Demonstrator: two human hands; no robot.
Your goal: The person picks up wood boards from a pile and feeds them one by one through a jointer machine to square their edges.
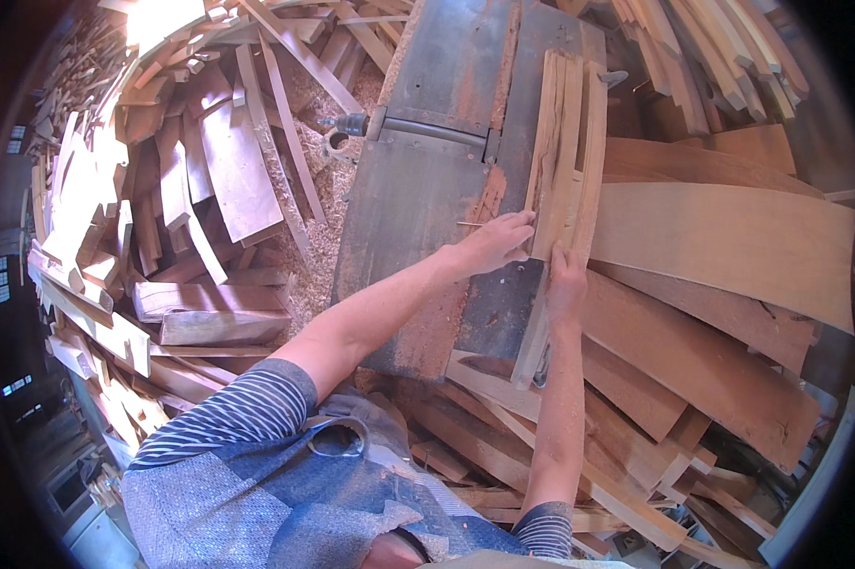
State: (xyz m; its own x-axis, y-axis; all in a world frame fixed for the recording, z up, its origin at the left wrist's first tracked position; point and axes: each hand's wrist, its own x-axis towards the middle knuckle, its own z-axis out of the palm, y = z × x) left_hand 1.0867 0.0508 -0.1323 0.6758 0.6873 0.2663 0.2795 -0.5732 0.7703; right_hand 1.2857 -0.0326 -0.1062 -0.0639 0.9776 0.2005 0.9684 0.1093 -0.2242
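A long wooden strip (565,123) with a rough, split left side lies lengthwise on the dark metal bed of a jointer (404,209). My left hand (498,239) reaches across from the left, its bent fingers pressed on the strip's left edge close to the near end. At that same end my right hand (567,277) is closed on the wood, fingers pointing away from me; its palm side is hidden. Along the strip's right side runs a pale wooden rail (593,142). Beyond my hands, the cutter slot (437,131) crosses the bed.
Wide, thin boards (721,242) fan out against the machine's right side. Offcuts (228,171) are heaped at the left, with sawdust (318,209) beside the bed. A shaft end (351,124) sticks out left of the cutter. More strips (702,57) are stacked at the far right.
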